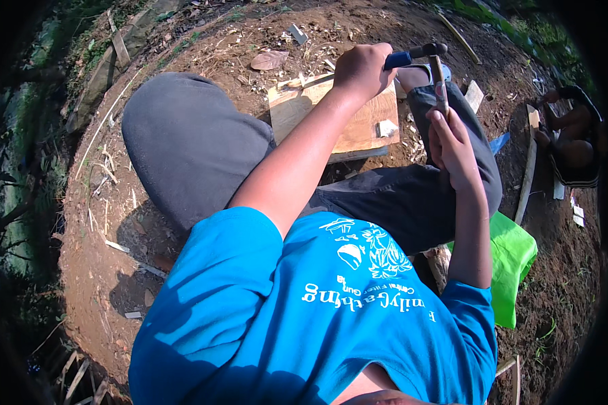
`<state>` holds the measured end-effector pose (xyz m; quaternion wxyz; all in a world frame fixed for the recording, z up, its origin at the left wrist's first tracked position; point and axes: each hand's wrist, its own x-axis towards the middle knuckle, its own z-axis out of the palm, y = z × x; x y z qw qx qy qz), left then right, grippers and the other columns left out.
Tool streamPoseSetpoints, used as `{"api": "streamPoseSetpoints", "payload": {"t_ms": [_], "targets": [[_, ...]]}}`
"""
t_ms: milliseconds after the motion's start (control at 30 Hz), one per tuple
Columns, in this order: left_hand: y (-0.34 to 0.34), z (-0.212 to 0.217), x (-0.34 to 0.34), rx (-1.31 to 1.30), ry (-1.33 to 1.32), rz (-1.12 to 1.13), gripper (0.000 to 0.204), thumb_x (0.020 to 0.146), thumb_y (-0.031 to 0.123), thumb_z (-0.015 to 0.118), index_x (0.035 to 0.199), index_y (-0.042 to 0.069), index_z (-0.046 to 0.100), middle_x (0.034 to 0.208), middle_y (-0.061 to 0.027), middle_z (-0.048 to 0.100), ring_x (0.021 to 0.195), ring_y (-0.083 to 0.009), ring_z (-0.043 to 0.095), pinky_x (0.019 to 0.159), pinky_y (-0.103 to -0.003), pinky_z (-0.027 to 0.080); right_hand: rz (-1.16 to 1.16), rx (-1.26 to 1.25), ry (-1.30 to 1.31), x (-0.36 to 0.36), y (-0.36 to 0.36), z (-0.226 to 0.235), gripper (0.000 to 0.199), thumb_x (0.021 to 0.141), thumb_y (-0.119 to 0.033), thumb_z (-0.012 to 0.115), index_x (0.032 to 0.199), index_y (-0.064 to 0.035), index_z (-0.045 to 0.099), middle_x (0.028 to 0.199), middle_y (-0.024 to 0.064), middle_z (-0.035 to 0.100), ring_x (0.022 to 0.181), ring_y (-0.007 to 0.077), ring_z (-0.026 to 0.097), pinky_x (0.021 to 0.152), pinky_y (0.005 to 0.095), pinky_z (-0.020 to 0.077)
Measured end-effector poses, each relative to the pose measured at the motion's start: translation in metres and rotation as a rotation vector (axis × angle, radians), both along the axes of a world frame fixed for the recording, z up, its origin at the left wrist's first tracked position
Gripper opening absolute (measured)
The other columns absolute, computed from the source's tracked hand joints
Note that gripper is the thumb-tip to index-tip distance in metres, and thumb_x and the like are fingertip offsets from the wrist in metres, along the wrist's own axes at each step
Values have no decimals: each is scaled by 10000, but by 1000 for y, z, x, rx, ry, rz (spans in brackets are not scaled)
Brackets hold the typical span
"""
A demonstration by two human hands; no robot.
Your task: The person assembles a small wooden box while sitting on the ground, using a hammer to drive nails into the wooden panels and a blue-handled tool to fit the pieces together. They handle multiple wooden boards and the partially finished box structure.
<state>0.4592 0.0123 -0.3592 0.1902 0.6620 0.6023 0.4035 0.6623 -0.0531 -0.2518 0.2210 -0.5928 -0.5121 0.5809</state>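
My left hand is closed round a chisel with a blue handle. The metal blade leaves the fist on the left and lies low over the far edge of a pale wooden board; whether its tip bites into the wood is hard to see. My right hand grips the wooden handle of a hammer, held upright. Its dark metal head is at the butt of the chisel, touching it or nearly so. A pale wood chip rests on the board's right part.
My bent legs in grey trousers flank the board. Wood shavings and a dry leaf litter the brown soil. A bright green cloth or bag lies at my right. Farther right, another person is beside a long wooden strip.
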Motion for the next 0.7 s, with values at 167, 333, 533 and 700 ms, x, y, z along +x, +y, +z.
{"api": "streamPoseSetpoints", "payload": {"t_ms": [167, 333, 533, 700], "targets": [[2, -3, 1, 32, 34, 18, 166, 842, 256, 740, 871, 107, 671, 721, -145, 698, 715, -344, 712, 624, -449, 570, -391, 278, 442, 12, 22, -3, 159, 1089, -249, 492, 1028, -104, 516, 662, -71, 379, 452, 11, 335, 369, 202, 293], [-1, -2, -2, -8, 72, 15, 147, 856, 252, 724, 877, 115, 675, 743, -140, 708, 719, -346, 713, 631, -443, 574, -98, 56, 77, 17, 8, -12, 193, 1092, -283, 492, 1090, -98, 545, 672, -56, 404, 452, 21, 330, 376, 203, 273], [-3, -3, -2, -77, 125, -1, 152, 840, 247, 740, 892, 116, 681, 796, -132, 723, 766, -327, 725, 664, -442, 576, -23, -54, 19, 0, -4, -14, 162, 1093, -257, 480, 1077, -103, 529, 655, -55, 391, 442, 27, 321, 375, 214, 256], [-6, -6, 2, -99, 104, 8, 169, 842, 265, 751, 903, 120, 691, 786, -120, 719, 751, -318, 724, 661, -440, 577, -254, 174, 268, 12, 9, -20, 193, 1085, -291, 510, 1088, -101, 543, 667, -61, 394, 450, 25, 330, 384, 211, 260]]}}
